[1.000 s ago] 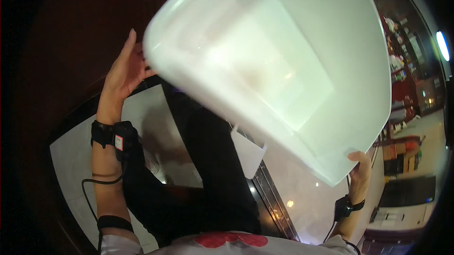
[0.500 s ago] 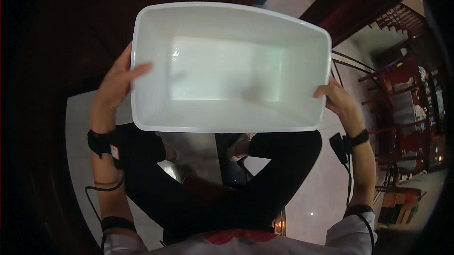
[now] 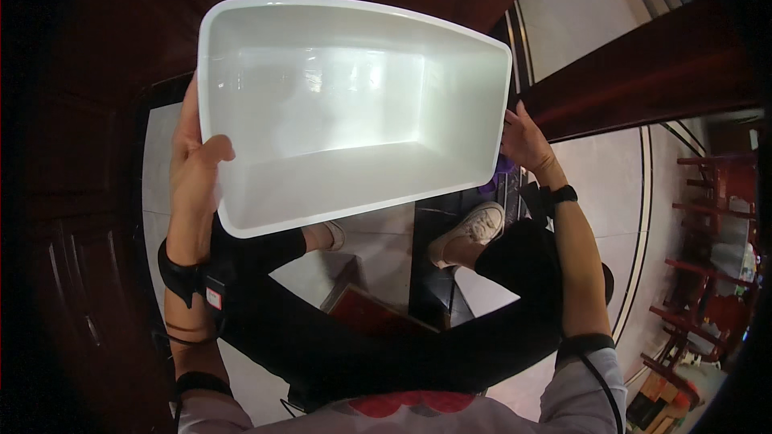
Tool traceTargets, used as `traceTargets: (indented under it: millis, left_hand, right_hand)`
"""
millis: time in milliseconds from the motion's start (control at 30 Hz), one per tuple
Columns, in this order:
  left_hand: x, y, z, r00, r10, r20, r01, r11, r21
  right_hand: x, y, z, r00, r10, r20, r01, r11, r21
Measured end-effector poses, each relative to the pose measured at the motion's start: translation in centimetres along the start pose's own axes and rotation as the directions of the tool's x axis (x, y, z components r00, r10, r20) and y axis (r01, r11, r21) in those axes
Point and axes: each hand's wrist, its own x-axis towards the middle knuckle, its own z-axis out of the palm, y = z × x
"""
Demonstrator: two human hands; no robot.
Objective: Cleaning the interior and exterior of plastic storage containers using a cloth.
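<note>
I hold up a deep, rectangular white plastic tub [image 3: 338,181] in front of me, its open side turned toward me and nothing inside it. Its right end sits higher than its near left corner. My left hand [image 3: 197,164] grips the left end, with the thumb bent over the rim and the other fingers behind the wall. At the opposite end, my right hand [image 3: 528,143] supports the outer side; its thumb points up along the wall, and its other fingers are partly hidden behind the tub.
Dark red wooden door panels [image 3: 84,273] stand to the left, and a dark wooden beam [image 3: 635,72] crosses at upper right. Below are my shoes [image 3: 474,233] on a pale tiled floor with black strips. A purple item [image 3: 500,172] shows under the tub; chairs [image 3: 716,217] stand far right.
The tub has shifted left and tilted, its right end rising. My left thumb has moved lower along the rim, and my right thumb has left the tub's inside. The view has turned too.
</note>
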Motion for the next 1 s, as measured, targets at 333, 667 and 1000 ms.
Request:
traceTargets:
  millis: [333, 667, 1000]
  left_hand:
    - [1.1, -0.3, -2.5, 0.981, -0.179, -0.076, 0.159, 0.963, -0.220]
    - [1.4, 0.2, -4.9, 0.918, -0.377, -0.121, 0.291, 0.851, -0.438]
    - [0.7, 0.5, 0.2, 0.984, -0.154, 0.083, 0.167, 0.972, -0.167]
  right_hand:
    - [-1.8, 11.1, -9.5, 0.887, -0.337, -0.317, -0.202, 0.334, -0.921]
    - [-5.5, 12.7, -9.1, 0.921, -0.203, -0.332, -0.230, 0.403, -0.886]
    - [-1.8, 7.1, -13.2, 0.985, -0.105, -0.138, -0.010, 0.759, -0.651]
